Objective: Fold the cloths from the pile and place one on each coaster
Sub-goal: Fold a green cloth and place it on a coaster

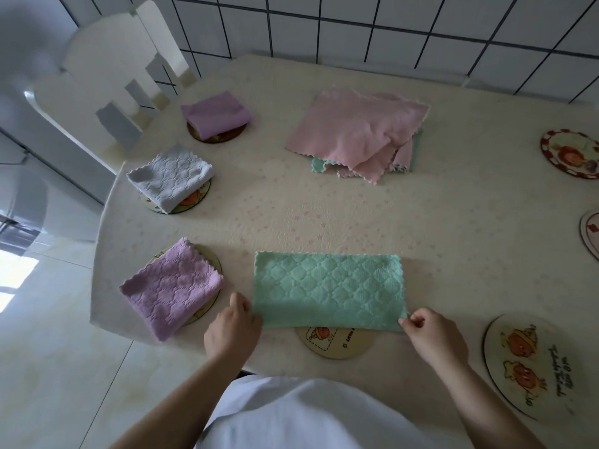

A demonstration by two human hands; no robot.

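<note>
A green quilted cloth [329, 288], folded once into a long rectangle, lies flat near the table's front edge and covers the far half of a round coaster [337, 343]. My left hand [231, 328] pinches its near left corner and my right hand [431, 335] pinches its near right corner. The pile [356, 131] of unfolded cloths, pink on top with green beneath, sits at the back middle. On the left, three coasters each carry a folded cloth: purple [171, 286], grey [170, 176], purple [217, 113].
Bare coasters lie on the right: one near the front [531, 367], one at the right edge [590, 234], one further back [570, 153]. A white chair [107, 79] stands at the table's back left corner. A tiled wall runs behind the table [453, 222].
</note>
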